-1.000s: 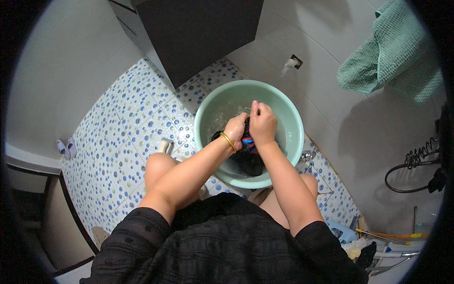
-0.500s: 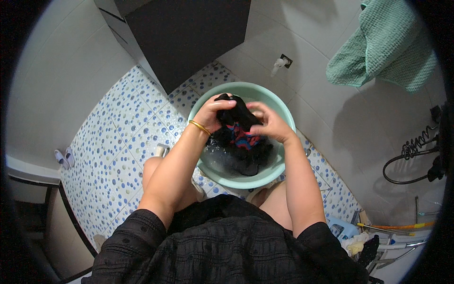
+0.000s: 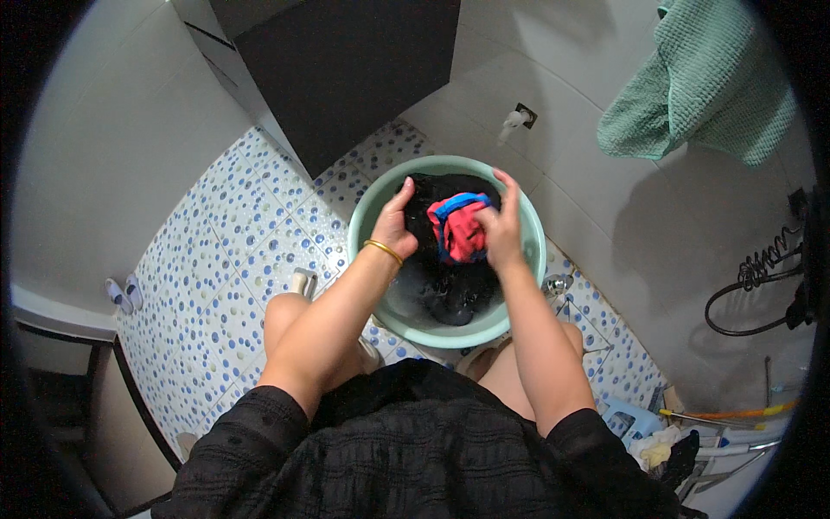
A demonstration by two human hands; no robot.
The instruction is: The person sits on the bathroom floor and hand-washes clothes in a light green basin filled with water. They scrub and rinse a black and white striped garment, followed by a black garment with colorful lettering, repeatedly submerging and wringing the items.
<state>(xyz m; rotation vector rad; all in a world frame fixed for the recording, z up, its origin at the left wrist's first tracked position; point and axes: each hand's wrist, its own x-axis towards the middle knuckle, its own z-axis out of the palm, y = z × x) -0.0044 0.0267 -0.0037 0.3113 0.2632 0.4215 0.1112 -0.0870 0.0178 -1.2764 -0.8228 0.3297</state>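
Note:
A round pale green basin (image 3: 533,227) of water stands on the floor between my knees. Dark, wet clothing (image 3: 450,298) lies in it, partly under the water. On top is a bunched red and blue cloth (image 3: 463,227); I cannot tell whether it is part of the dark garment. My left hand (image 3: 395,223), a gold bangle at its wrist, is over the basin's left side with fingers apart, holding nothing. My right hand (image 3: 505,227) is at the cloth's right edge, fingers spread and slightly blurred, the thumb against the red fabric.
A dark cabinet (image 3: 346,78) stands beyond the basin. From the right wall juts a white tap (image 3: 514,121); a green towel (image 3: 709,95) hangs there too. A coiled black hose (image 3: 761,277) is at far right. Slippers (image 3: 125,294) lie left on the dotted tile floor (image 3: 233,251).
Both hands have let the black bundle down into the basin and moved apart. The red and blue cloth now shows much more, spread on top of the dark clothing.

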